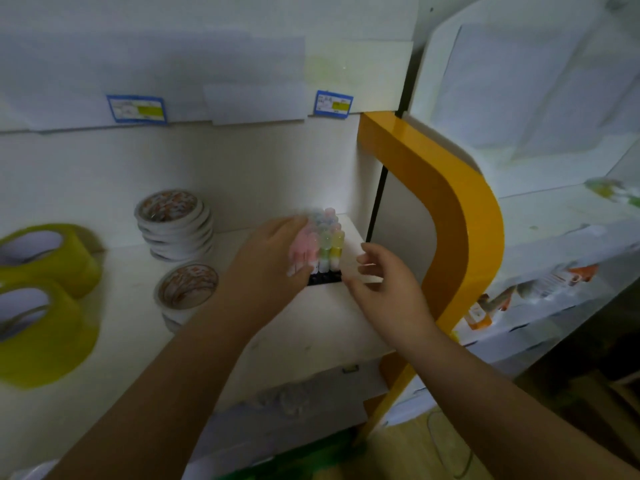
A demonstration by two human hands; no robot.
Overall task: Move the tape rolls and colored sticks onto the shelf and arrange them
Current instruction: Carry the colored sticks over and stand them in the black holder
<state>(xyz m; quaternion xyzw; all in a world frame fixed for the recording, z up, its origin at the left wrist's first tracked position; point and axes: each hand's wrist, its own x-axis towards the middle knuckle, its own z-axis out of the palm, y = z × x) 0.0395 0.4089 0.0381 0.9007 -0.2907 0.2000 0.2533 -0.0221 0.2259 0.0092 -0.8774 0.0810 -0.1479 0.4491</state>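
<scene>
A pack of colored sticks (327, 242) in pink, green, yellow and blue stands on a black base at the right end of the white shelf (311, 327). My left hand (273, 258) lies against the pack's left side with fingers extended. My right hand (381, 282) hovers just right of the pack, fingers loosely curled, holding nothing. Two yellow tape rolls (41, 299) lie at the shelf's left. A stack of white tape rolls (175, 225) stands toward the back, and a shorter stack of white tape rolls (185, 292) sits in front of it.
An orange curved frame (450, 216) borders the shelf on the right. Blue price tags (136, 109) hang on the upper shelf edge. A neighbouring white shelf (554, 271) to the right holds blurred packaged goods.
</scene>
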